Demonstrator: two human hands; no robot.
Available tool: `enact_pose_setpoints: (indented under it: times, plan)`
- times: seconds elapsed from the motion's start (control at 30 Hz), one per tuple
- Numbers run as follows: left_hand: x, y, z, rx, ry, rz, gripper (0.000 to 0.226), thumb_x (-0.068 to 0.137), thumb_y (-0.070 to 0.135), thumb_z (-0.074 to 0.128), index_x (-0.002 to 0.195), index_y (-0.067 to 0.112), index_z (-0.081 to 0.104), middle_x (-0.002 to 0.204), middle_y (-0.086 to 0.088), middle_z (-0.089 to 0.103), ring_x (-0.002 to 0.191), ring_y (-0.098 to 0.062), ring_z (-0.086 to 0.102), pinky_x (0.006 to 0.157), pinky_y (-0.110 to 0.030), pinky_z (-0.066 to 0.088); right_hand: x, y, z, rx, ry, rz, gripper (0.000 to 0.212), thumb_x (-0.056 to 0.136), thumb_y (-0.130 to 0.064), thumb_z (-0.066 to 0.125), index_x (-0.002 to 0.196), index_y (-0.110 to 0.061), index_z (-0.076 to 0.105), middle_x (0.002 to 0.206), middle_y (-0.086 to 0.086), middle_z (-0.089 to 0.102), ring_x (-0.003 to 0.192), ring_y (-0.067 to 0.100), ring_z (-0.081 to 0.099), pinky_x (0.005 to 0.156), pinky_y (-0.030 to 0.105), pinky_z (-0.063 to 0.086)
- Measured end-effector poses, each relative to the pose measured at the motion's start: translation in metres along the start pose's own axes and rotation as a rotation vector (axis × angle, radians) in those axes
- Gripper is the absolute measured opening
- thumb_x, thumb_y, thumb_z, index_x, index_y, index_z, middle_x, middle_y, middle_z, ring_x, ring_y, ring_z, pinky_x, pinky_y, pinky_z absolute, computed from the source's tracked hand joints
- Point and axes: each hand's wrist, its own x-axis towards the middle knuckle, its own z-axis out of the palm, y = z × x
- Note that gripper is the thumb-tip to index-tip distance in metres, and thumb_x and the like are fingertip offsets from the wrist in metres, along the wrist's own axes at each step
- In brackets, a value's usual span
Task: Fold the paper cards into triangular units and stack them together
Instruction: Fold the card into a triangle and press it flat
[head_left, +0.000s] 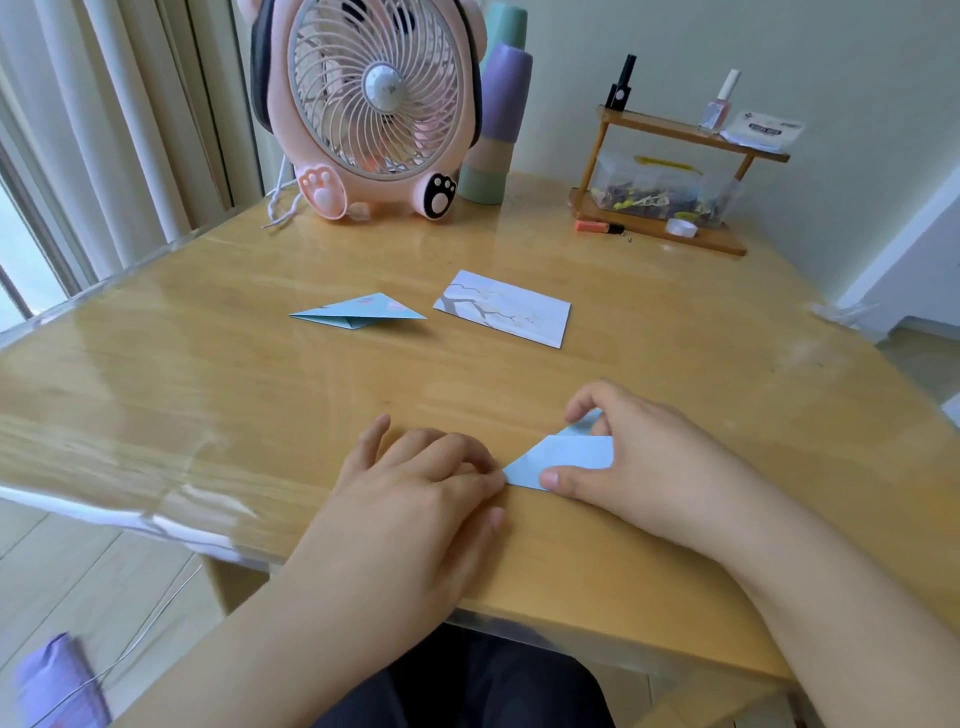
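Presently mid-fold at near desk edge: blue card pinned at its left tip by left hand, pinched by right hand, finished triangle and unfolded card waiting beyond; advise aligning edges before creasing firmly.
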Motion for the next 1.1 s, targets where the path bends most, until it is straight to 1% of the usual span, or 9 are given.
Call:
enact_pose_setpoints:
  times: [0.17,0.27,0.4,0.6,0.73,0.9,0.97,1.0,1.1]
  plan:
    - [0.002,-0.007,-0.003,-0.172,-0.030,-0.037,0.041,0.090,0.043,0.033,0.106,0.035,0.070,0.104,0.025,0.058,0.100,0.002,0.048,0.103,-0.054,0.037,-0.016,0.012,0.008,0.177,0.126,0.039,0.035,0.080,-0.037,0.070,0.104,-0.034,0.045,0.076,-0.008,0.055,0.064,0.003,0.050,0.059,0.019,0.041]
    - [0.001,-0.008,-0.004,-0.175,-0.024,-0.020,0.040,0.091,0.040,0.035,0.104,0.031,0.072,0.107,0.023,0.063,0.101,-0.001,0.056,0.105,-0.050,0.037,-0.017,0.012,0.011,0.213,0.150,0.038,0.033,0.080,-0.033,0.071,0.103,-0.034,0.047,0.072,-0.010,0.055,0.060,0.001,0.049,0.056,0.016,0.040]
    - [-0.001,-0.007,-0.002,-0.117,0.003,0.021,0.037,0.089,0.035,0.039,0.098,0.024,0.074,0.106,0.015,0.069,0.098,-0.004,0.063,0.104,-0.043,0.034,-0.017,0.011,0.008,0.212,0.124,0.043,0.030,0.081,-0.034,0.070,0.102,-0.034,0.049,0.071,-0.010,0.053,0.060,0.001,0.048,0.055,0.015,0.038]
    - [-0.004,-0.009,-0.005,-0.239,0.007,-0.027,0.026,0.089,0.041,0.040,0.087,0.028,0.062,0.107,0.020,0.066,0.108,0.002,0.057,0.104,-0.036,0.035,-0.010,0.015,0.004,0.223,0.078,0.021,0.027,0.080,-0.032,0.072,0.101,-0.034,0.055,0.064,-0.012,0.048,0.052,-0.004,0.045,0.052,0.012,0.036]
    - [-0.002,-0.003,-0.007,-0.150,-0.026,0.012,0.025,0.089,0.043,0.040,0.094,0.030,0.062,0.104,0.020,0.063,0.101,-0.005,0.060,0.102,-0.043,0.040,-0.008,0.017,0.001,0.251,0.078,-0.005,0.028,0.078,-0.027,0.074,0.100,-0.034,0.058,0.065,-0.012,0.047,0.053,-0.003,0.043,0.054,0.012,0.037]
    - [0.002,0.001,-0.006,0.005,-0.032,0.087,0.033,0.089,0.041,0.041,0.096,0.030,0.070,0.098,0.016,0.063,0.091,-0.013,0.062,0.095,-0.054,0.045,-0.005,0.016,-0.003,0.225,0.062,-0.020,0.033,0.076,-0.027,0.076,0.101,-0.037,0.058,0.074,-0.014,0.049,0.062,-0.001,0.045,0.061,0.010,0.038]
    - [0.003,0.000,-0.005,0.014,-0.026,0.092,0.033,0.089,0.040,0.040,0.095,0.030,0.071,0.098,0.015,0.063,0.090,-0.014,0.062,0.094,-0.055,0.045,-0.005,0.016,-0.003,0.198,0.080,0.001,0.043,0.075,-0.031,0.076,0.110,-0.040,0.054,0.088,-0.019,0.048,0.081,-0.004,0.047,0.074,0.008,0.039]
    - [0.003,-0.001,-0.005,0.011,-0.025,0.090,0.033,0.089,0.039,0.040,0.095,0.030,0.071,0.098,0.016,0.063,0.090,-0.014,0.062,0.094,-0.055,0.045,-0.007,0.015,-0.002,0.150,0.107,0.016,0.046,0.075,-0.033,0.075,0.113,-0.041,0.050,0.097,-0.020,0.045,0.094,0.000,0.045,0.085,0.015,0.038]
    - [0.005,0.002,-0.004,0.024,-0.021,0.075,0.033,0.089,0.039,0.039,0.091,0.031,0.072,0.095,0.016,0.061,0.088,-0.012,0.061,0.095,-0.054,0.045,-0.018,-0.002,0.008,0.073,0.208,0.003,0.026,0.079,-0.035,0.069,0.099,-0.036,0.053,0.101,-0.019,0.042,0.102,0.004,0.039,0.093,0.025,0.033]
